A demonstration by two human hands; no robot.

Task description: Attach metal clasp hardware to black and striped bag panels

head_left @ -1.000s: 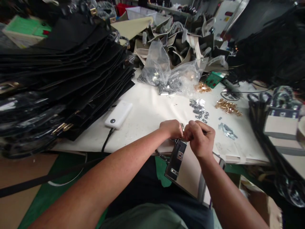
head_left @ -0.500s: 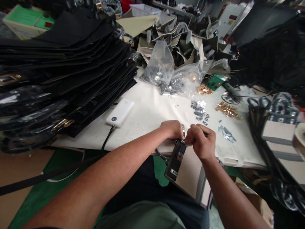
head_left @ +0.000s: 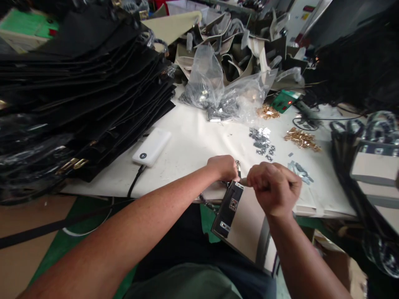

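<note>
White table (head_left: 190, 141): left hand (head_left: 225, 167), right hand (head_left: 276, 187) closed (contents hidden) by beige panel (head_left: 249, 222).

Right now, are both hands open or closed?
Left hand: closed, by the dark strip; anything inside is hidden.
Right hand: closed; can't tell what's inside.

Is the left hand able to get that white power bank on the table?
Probably yes: the left hand looks near enough, and only bare tabletop seems to lie between it and the white power bank. It's busy at the bag, though.
</note>
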